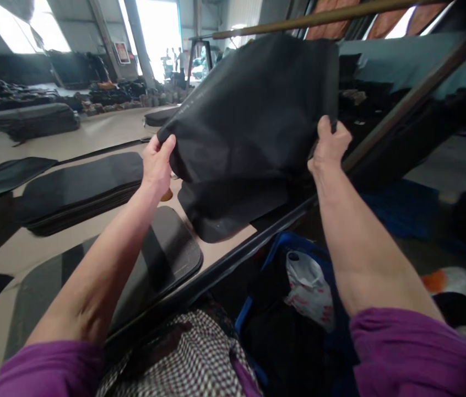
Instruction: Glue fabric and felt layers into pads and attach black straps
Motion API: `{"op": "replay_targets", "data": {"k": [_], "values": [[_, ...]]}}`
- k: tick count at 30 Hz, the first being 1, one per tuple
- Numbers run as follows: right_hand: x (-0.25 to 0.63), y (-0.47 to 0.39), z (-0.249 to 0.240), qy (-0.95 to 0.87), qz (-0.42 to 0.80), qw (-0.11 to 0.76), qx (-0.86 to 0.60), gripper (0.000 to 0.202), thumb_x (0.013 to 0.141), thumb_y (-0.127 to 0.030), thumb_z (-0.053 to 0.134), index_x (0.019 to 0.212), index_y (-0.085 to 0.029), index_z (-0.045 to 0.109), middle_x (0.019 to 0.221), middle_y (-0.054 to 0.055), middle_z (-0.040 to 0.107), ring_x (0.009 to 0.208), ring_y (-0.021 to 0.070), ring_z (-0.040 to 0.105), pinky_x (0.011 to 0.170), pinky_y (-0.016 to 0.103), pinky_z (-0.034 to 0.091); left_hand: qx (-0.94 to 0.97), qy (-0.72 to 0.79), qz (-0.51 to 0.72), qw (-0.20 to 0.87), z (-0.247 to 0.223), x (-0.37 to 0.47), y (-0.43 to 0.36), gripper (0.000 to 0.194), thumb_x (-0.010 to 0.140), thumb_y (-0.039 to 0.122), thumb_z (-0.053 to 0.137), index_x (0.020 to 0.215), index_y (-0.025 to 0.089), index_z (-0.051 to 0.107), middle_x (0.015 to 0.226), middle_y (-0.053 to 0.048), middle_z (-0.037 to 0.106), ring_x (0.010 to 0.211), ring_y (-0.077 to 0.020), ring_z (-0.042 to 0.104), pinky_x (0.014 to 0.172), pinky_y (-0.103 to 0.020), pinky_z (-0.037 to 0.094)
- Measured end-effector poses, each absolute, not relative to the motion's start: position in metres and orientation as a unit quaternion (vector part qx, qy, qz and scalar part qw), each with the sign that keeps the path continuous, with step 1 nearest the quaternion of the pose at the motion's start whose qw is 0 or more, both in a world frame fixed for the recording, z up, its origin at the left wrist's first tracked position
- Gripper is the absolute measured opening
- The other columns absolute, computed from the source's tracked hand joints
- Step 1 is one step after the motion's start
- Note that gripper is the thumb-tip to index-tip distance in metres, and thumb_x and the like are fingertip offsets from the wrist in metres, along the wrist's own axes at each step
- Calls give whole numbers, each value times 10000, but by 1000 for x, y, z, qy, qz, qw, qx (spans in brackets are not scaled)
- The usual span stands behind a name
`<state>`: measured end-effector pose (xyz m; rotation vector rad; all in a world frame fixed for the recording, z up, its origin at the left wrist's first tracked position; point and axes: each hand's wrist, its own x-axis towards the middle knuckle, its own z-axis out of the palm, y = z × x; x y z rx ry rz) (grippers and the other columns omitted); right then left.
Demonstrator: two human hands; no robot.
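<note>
Daylight fills a tall doorway [159,33] far beyond the left hand [158,164], with small figures of people [181,60] standing against it, and a long pale table [113,124] stretches away on that hand's outer side. Between the two hands hangs a large black sheet [253,105], lifted and tilted, its upper part bowed and its surface catching a soft sheen. Thumb and fingers of the left hand pinch the sheet's near left edge, the thumb lying on the face turned to the wearer. On the opposite edge the right hand [331,144] is closed round the material, thumb raised and fingers curled. Just below the sheet, between the hands, a black piece [228,212] with a rounded corner lies on the table. Near the left hand, on its outer side, sits a stack of dark panels [84,176]; nearer the wearer than that hand is a pile of round-cornered dark panels [175,242]. Above both hands runs a wooden pole [311,21]. Lower than the right hand and inward from it stands a blue crate [282,240], holding a white plastic bag [309,286] with red marks. Checked cloth [200,347] shows below, between the purple sleeves [51,366].
</note>
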<state>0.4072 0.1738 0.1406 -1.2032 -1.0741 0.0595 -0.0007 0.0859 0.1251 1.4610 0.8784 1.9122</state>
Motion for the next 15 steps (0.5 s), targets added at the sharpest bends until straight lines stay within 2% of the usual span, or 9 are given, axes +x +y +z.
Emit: {"op": "replay_targets", "data": {"k": [3,5,7,9,12,13,15], "values": [[382,144,146,-528,117,690,-481,224,938,-311,724,822,-130,662,857,60,724,670,106,558,660,307,440,572,358,694,251,147,-47,45,493,967,480,686,1265,99,590,1195,-67,663,1351,-360,580,1110,-612,452],[361,121,142,-572,195,662,-443,255,851,-346,820,862,-123,697,902,75,758,656,102,587,674,340,478,574,395,678,234,159,-83,4,435,980,370,686,1267,58,587,1098,-51,684,1290,-352,621,1097,-652,438],[334,97,134,-602,294,629,-393,344,760,-379,897,935,-127,741,965,90,782,703,126,648,735,382,529,554,457,657,227,168,-119,-44,426,953,334,733,1255,57,616,992,-33,714,1209,-333,662,1095,-679,430],[302,75,123,-612,400,587,-348,424,686,-395,948,975,-135,779,988,97,792,768,164,696,792,405,565,511,543,627,224,169,-152,-95,446,911,399,792,1208,92,662,896,-13,728,1155,-330,677,1090,-723,410],[250,47,99,-614,520,495,-328,467,649,-441,963,980,-152,807,946,79,791,794,203,716,781,399,594,417,671,581,197,155,-194,-167,470,810,521,866,1058,152,714,778,22,714,1118,-360,682,1083,-775,365],[234,39,90,-618,543,465,-328,469,648,-458,959,979,-160,810,937,69,788,797,210,716,767,391,595,386,705,566,182,147,-205,-188,470,782,539,880,1027,171,721,775,27,718,1103,-362,685,1071,-766,377],[204,26,71,-625,574,414,-328,463,647,-486,951,952,-170,804,918,52,779,795,217,709,744,369,587,335,757,543,141,126,-223,-226,466,742,561,891,1013,221,723,811,40,733,1006,-313,705,976,-673,497]]}}
